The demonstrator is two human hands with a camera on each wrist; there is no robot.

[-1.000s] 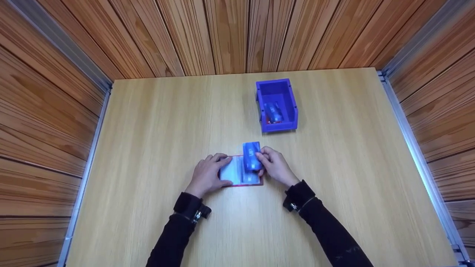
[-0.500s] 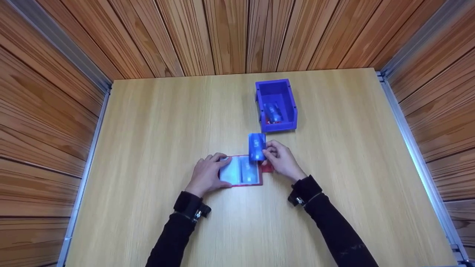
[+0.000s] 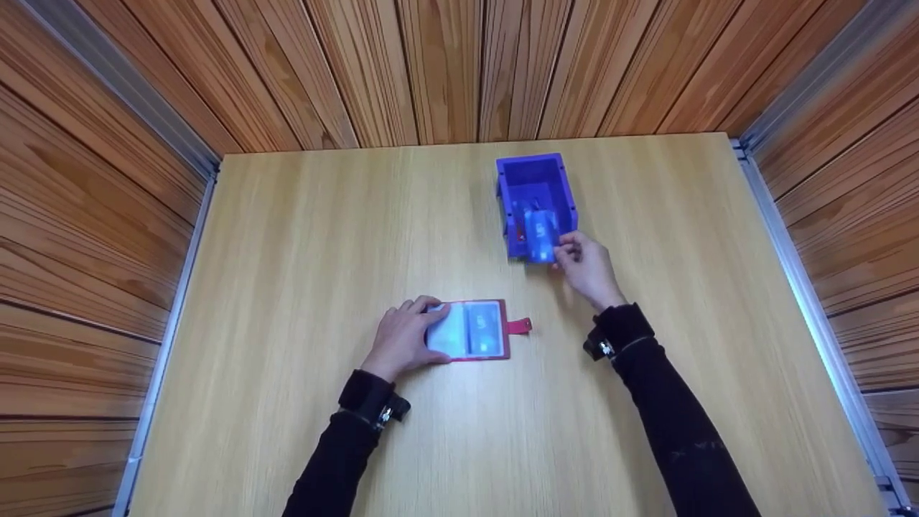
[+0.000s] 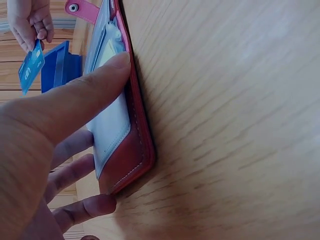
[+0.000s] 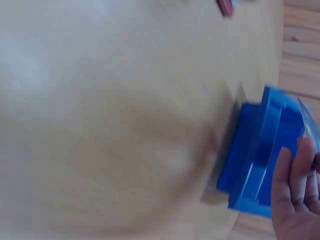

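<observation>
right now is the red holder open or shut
Open: the red holder lies spread on the table, a pale page and a blue card facing up, its strap unfastened.

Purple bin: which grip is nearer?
Right. The right grip is at the near end of the purple bin, holding a card; the left grip is farther off, on the red wallet.

Held blue card point(image 4: 31, 68) is showing large pale letters, seemingly "UP" in the left wrist view; blur is making the exact reading uncertain. Its smaller print is coming out illegible. Second blue card point(image 3: 484, 330), in the wallet point(image 3: 506, 347), is bearing similar pale lettering, too fuzzy for reading.
</observation>
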